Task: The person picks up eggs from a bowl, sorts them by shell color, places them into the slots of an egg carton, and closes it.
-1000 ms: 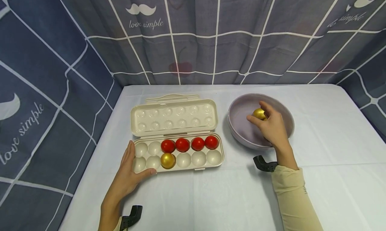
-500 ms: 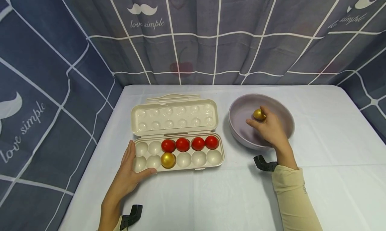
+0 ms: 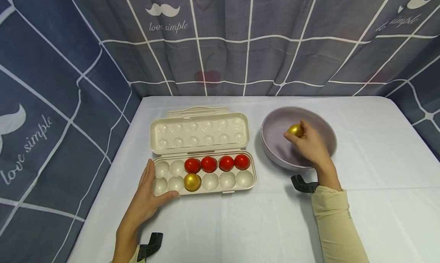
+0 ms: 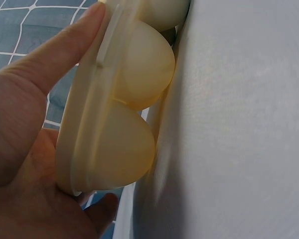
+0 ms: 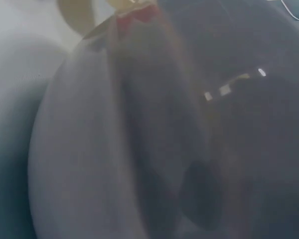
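My left hand [image 3: 148, 200] holds the left end of a cream plastic egg carton [image 3: 223, 191], thumb along the front rim and fingers at the left side. In the left wrist view, the thumb lies on the rim of the carton [image 4: 132, 159] and a fingertip shows below its end. Several red eggs [image 3: 209, 164] sit in the back row, and one golden egg [image 3: 192, 182] in the front row. Inside a mauve bowl [image 3: 275, 156], my right hand [image 3: 311, 144] pinches another golden egg [image 3: 295, 129] between thumb and fingers. That hand is hidden in the right wrist view.
The carton's lid [image 3: 199, 135] lies folded back behind the cups. A white cloth [image 3: 240, 228] covers the table. Dark gridded curtains [image 3: 220, 57] stand behind and at the sides. The bowl's smooth wall [image 5: 84, 149] fills much of the right wrist view.
My right hand has lowered into the bowl, and its thumb and fingers have closed on the golden egg. The left hand and the carton stay in place.
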`<state>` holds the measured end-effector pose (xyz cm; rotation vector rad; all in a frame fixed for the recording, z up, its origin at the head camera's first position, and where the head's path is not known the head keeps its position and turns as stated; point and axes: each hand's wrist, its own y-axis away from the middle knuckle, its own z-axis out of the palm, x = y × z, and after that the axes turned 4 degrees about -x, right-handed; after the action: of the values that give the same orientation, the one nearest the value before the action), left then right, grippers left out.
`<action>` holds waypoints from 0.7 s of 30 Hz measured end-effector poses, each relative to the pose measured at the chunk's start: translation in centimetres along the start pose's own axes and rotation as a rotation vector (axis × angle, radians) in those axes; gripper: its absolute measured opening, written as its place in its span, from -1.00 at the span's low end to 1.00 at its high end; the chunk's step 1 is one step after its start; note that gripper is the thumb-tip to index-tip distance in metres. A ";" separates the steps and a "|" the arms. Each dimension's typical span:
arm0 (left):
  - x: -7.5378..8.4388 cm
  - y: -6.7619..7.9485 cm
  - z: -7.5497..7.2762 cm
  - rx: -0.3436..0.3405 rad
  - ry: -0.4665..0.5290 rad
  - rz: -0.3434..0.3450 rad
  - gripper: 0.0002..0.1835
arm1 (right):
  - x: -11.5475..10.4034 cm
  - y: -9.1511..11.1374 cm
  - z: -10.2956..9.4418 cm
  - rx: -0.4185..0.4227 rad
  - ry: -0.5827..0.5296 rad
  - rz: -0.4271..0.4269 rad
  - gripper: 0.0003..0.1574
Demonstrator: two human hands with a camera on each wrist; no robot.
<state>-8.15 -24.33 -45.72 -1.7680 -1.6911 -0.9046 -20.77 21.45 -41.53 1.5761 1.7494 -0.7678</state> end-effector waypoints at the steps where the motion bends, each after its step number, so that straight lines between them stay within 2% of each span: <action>1: 0.0 0.0 0.0 0.000 -0.001 -0.001 0.35 | 0.0 0.0 0.1 0.002 0.021 -0.015 -0.27; 4: 0.0 0.0 0.0 -0.001 0.004 0.000 0.35 | 0.1 -0.2 0.3 0.002 0.065 -0.065 -0.54; 9: 0.0 0.0 0.1 -0.002 0.007 0.001 0.36 | 0.3 -0.3 0.6 -0.018 0.085 -0.096 -0.64; 12: 0.0 0.0 0.1 -0.002 0.009 -0.004 0.36 | 0.3 -0.3 0.6 -0.052 0.067 -0.081 -0.53; 17: 0.1 0.0 0.0 -0.005 0.011 -0.007 0.36 | -0.1 -0.1 0.4 -0.154 0.083 -0.023 -0.18; 21: 0.2 0.0 0.0 -0.004 0.006 -0.003 0.35 | -0.5 -0.1 0.4 -0.233 0.098 0.025 -0.01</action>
<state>-8.13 -24.22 -45.59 -1.7641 -1.6898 -0.9139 -20.84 20.81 -41.39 1.4949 1.8129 -0.4624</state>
